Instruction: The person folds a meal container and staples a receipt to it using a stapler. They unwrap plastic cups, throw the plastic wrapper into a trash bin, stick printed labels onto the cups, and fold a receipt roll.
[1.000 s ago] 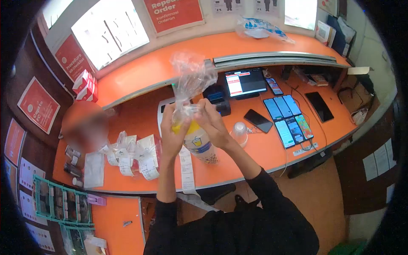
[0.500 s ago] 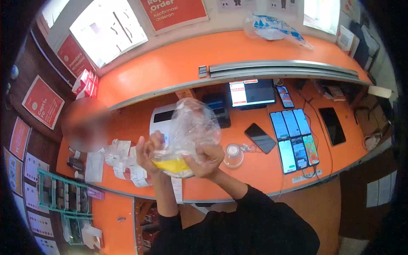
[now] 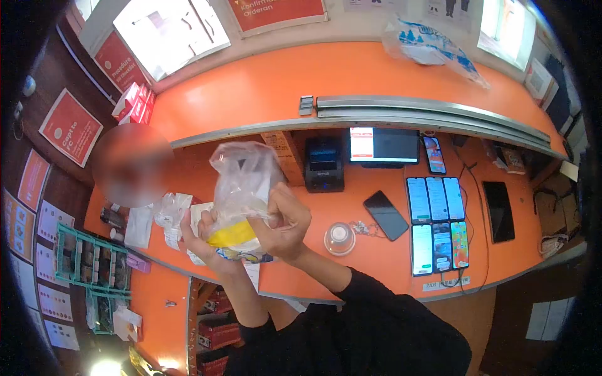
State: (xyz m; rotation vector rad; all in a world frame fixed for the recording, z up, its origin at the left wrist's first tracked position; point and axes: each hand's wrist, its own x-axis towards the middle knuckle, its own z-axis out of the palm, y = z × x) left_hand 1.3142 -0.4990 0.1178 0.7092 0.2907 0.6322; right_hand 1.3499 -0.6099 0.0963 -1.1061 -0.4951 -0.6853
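A clear plastic bag [image 3: 244,175] is held over the orange counter, its loose upper part crumpled. Inside its lower part shows a yellow and white container [image 3: 233,237] with blue print. My left hand [image 3: 210,244] grips the bag's left side, fingers curled around it. On the other side, my right hand [image 3: 285,225] pinches the plastic between thumb and fingers. A clear plastic cup [image 3: 339,239] stands on the counter, right of my right hand. Part of a paper receipt [image 3: 251,274] shows below the bag.
Right of the cup lie a dark phone [image 3: 385,215], several lit phones [image 3: 438,225] and a tablet [image 3: 498,212]. A black printer [image 3: 324,164] and a screen [image 3: 384,145] stand behind. Receipted packages [image 3: 172,216] lie left. The raised shelf's metal edge [image 3: 433,114] runs behind.
Both hands have moved left with the bag and lowered from where they were at first. The bag's top, bunched upright earlier, is now looser and spread. The view has shifted too.
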